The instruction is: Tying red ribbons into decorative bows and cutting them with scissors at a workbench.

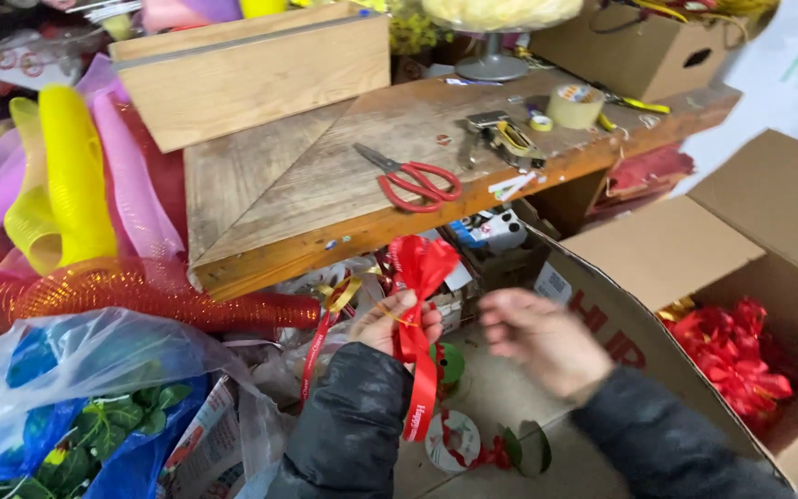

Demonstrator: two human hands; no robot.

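Red ribbon bow [420,263], pinched at its middle in the grip of the left hand [390,323], loops up, tail hanging over the dark sleeve. Right hand [539,337]: blurred, just beside the bow, fingers loosely curled, holding nothing visible. Below: ribbon spool [452,442] on the floor. Right: open cardboard box [695,249] with a heap of red bows [736,356]. Above: wooden worktop [316,185] carrying red-handled scissors [413,177], tape roll [574,105], stapler [501,139]. Left: yellow mesh rolls [62,176].

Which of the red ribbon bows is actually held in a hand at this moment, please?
The red ribbon bow gripped by the left hand, its tail hanging down; the other bows lie piled in the cardboard box.
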